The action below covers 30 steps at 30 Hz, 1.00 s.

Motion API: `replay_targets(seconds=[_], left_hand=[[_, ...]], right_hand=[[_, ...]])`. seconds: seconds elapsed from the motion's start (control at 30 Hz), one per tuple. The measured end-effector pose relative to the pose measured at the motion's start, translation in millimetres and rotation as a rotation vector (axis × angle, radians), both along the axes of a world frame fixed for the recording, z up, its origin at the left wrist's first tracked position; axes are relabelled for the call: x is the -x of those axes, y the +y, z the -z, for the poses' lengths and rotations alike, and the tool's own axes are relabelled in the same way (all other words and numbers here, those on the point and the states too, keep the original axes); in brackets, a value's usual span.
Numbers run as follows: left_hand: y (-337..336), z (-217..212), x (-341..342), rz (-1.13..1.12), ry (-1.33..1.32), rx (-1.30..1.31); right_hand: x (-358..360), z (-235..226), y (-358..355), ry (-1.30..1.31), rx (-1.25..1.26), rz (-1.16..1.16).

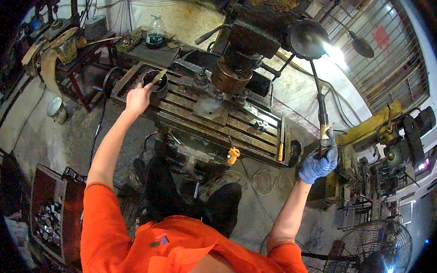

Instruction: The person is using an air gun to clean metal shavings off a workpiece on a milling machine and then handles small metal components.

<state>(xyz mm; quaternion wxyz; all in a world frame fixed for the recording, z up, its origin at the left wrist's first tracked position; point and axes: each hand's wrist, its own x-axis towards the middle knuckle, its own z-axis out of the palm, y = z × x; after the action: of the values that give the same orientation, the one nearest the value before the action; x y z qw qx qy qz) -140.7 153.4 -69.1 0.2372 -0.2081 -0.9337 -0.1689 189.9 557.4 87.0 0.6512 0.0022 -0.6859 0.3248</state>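
Two hands out: left hand (138, 98) fingers pinching a brush (157, 77) over a half-hidden cup (155, 87), gloved right hand (318, 164) wrapped around a lever (322, 114).

I see the long slotted steel milling table (219, 118) carrying everything here. At its left end stands a dark round metal cup (156, 85). A flat square grey plate (211, 108) lies near its middle, and a yellow-handled tool (280, 148) rests toward its right end.
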Motion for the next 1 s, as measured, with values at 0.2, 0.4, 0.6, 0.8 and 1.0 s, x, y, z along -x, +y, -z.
replay_targets(seconds=[0.2,0.4,0.6,0.8,1.0], left_hand=[[-33,-22,-16,0.003,-0.075,-0.017],[-144,-41,-68,-0.116,-0.193,0.033],[-312,-58,-191,-0.574,-0.401,0.031],[-395,-11,-264,-0.836,-0.528,0.035],[-469,114,-250,-0.866,-0.713,0.146]], right_hand=[[5,-24,-23,-0.127,-0.211,0.374],[-15,-21,25,-0.019,-0.298,0.190],[-21,-31,48,-0.115,-0.697,0.788],[-9,-44,24,0.050,-0.625,0.644],[-8,-75,18,-0.045,-0.461,0.619]])
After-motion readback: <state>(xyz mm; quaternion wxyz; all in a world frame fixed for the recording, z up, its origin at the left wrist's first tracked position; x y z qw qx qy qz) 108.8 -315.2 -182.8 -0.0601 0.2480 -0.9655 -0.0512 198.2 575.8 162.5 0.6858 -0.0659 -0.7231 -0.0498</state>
